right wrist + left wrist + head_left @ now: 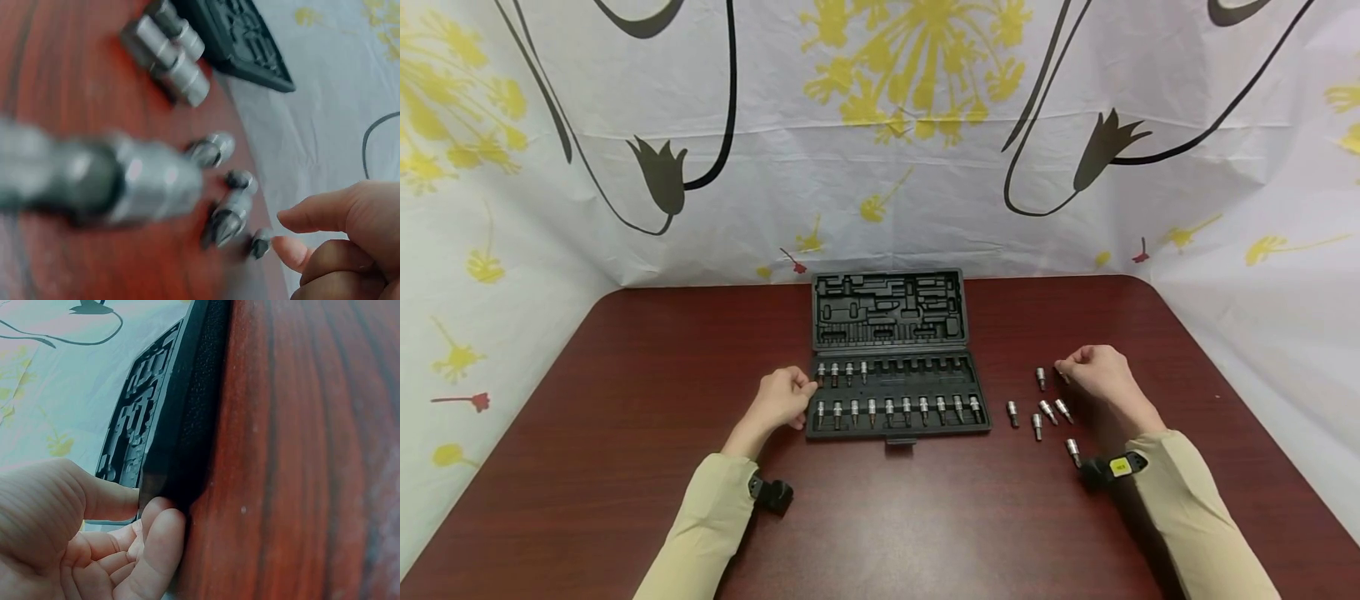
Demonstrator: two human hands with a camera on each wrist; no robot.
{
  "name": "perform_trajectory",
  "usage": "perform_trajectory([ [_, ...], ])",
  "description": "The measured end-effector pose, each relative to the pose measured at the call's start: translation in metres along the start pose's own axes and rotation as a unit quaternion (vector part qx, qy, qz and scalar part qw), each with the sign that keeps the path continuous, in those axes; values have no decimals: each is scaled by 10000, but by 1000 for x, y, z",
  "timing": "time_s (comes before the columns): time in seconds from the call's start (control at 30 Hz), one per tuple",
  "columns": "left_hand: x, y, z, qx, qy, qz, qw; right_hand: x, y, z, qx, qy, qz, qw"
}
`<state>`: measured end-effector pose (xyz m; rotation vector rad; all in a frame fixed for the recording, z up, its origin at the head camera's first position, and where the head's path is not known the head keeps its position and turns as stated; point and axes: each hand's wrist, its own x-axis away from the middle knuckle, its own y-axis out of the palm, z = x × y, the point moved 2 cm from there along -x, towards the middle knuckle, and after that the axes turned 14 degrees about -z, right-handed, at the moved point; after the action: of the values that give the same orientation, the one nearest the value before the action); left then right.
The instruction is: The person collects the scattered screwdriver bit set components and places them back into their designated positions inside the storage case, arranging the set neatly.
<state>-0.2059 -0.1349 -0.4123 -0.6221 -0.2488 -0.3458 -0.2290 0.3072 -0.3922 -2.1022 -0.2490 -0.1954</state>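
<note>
Your left hand [781, 398] pinches the black plastic case [910, 387] by its left edge; I can't tell if your right hand [1103, 375] grips the silver metal bit [260, 242]. Reddish-brown tabletop [880, 525] spreads nearer.

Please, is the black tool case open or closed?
The black case is open: its lid is swung back, with the moulded inner side showing, and the metal bits inside are exposed.

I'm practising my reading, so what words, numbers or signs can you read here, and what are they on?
No text here can be read.
Yellow label on the right wrist's strap: dark marks, too small to read.
Loose bits: no readable marks.
</note>
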Motion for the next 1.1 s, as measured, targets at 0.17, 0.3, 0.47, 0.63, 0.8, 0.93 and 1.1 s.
perform_trajectory([
  [0.17, 0, 1, 0, 34, -19, -14, 10000, -2, 1, 7, -24, 259, -70, 9996],
  [0.3, 0, 1, -1, 31, -29, 6, 10000, -5, 1, 10, 39, 289, -177, 9994],
  [0.47, -1, 2, -1, -10, -18, 33, 10000, -9, 1, 11, 82, 355, -358, 9987],
  [0.63, -2, 2, -2, 12, 10, -7, 10000, -9, 0, 8, 108, 376, -438, 9983],
  [0.8, -1, 2, -1, -7, 10, 3, 10000, -7, 0, -1, 63, 214, -369, 9991],
  [0.93, -1, 1, -1, -39, 0, 25, 10000, -8, 0, -9, 48, 47, -333, 9994],
  [1.1, -1, 0, -2, -50, 21, 47, 10000, -8, 1, -23, 26, -140, -325, 9994],
])
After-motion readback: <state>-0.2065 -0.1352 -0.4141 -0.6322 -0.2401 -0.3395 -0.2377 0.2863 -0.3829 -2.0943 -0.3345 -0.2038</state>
